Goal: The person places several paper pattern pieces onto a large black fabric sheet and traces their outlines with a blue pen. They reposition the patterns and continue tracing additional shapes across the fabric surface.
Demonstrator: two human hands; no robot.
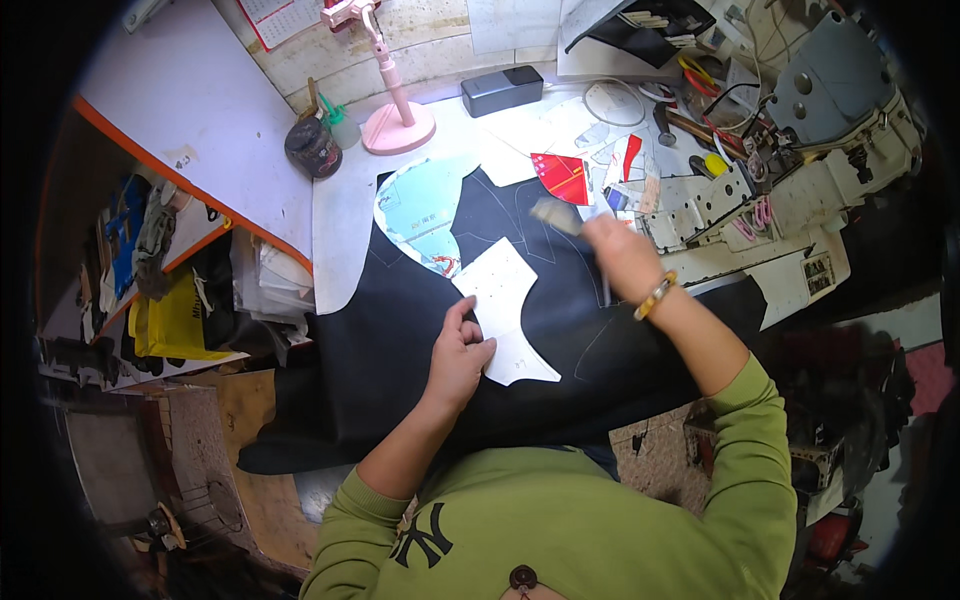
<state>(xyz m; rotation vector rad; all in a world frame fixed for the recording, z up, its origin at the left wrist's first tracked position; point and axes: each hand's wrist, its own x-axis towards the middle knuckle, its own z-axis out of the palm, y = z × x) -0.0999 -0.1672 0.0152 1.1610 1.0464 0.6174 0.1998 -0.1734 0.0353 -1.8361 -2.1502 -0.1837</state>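
Observation:
My left hand [460, 355] grips the left edge of a white card pattern piece [505, 315], its thumb lying over the card. Curved cutouts shape the card, which rests on a large sheet of black material [370, 350], leather or cloth. Thin light outlines are drawn on that sheet. Raised over the sheet's right part, my right hand [622, 258] is closed around a pale, brush-like tool [557, 215]; motion blurs its end and its exact kind is unclear. A light blue pattern piece [418, 212] lies on the sheet at far left, touching the white card's upper corner.
A pink stand [399, 128], dark jar [313, 148], green-tipped bottle [340, 125] and black box [502, 91] line the back. Red pattern scraps [562, 178] and a hammer [664, 122] lie farther right. A sewing machine [835, 80] fills the right; an orange-edged shelf [195, 195] stands left.

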